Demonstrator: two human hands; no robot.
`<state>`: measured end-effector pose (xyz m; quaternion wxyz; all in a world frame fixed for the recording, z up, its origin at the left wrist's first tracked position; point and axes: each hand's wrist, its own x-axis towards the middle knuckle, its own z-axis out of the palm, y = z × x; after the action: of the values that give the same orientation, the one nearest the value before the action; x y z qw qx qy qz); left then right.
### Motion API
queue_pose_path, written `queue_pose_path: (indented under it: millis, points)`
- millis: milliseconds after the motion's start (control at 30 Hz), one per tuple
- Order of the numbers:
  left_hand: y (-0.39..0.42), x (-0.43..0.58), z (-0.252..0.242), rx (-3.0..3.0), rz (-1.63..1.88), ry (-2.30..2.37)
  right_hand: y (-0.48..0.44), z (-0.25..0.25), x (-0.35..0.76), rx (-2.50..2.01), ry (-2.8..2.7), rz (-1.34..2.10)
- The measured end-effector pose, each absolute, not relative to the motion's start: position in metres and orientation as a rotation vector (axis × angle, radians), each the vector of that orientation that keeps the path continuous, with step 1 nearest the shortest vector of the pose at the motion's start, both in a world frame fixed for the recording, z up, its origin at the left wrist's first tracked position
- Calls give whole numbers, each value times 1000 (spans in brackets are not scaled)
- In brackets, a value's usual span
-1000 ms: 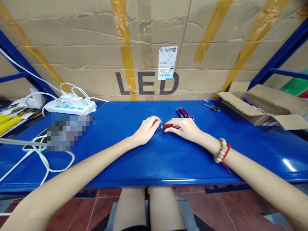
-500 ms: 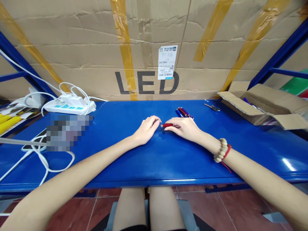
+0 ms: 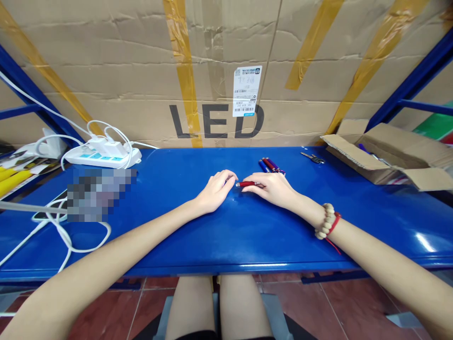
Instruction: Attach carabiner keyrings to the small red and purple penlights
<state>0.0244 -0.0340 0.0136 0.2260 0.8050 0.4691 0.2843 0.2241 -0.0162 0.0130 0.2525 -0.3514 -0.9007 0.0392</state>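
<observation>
My right hand [image 3: 271, 186] is closed on a red pen [image 3: 249, 183] with a silver end, held level above the blue table [image 3: 212, 241]. That silver end points at my left hand [image 3: 216, 191], just short of its fingertips. The fingers of my left hand are curled together beside the thumb, with nothing visible in them; its palm is hidden. Right behind my right hand lies a small group of blue, red and purple pens [image 3: 271, 165], partly covered by the hand.
A key [image 3: 312, 158] lies near an open cardboard box [image 3: 378, 160] at the right. On the left are a white power strip [image 3: 102, 156], looped white cables [image 3: 65, 238] and a blurred-out object [image 3: 101, 196]. A large cardboard carton [image 3: 141, 71] stands behind the table.
</observation>
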Motion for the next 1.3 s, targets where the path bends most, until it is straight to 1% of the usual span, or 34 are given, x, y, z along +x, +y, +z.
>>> queue_pose_path:
  millis: [633,867,1300]
  points:
    - [-33,24,12,2228,791,1291,-16,13,225,-933,-2428,114]
    - [-34,24,13,2223,786,1293,-17,13,224,-918,-2433,40]
    - [-35,24,14,2228,782,1301,-14,11,225,-914,-2430,124]
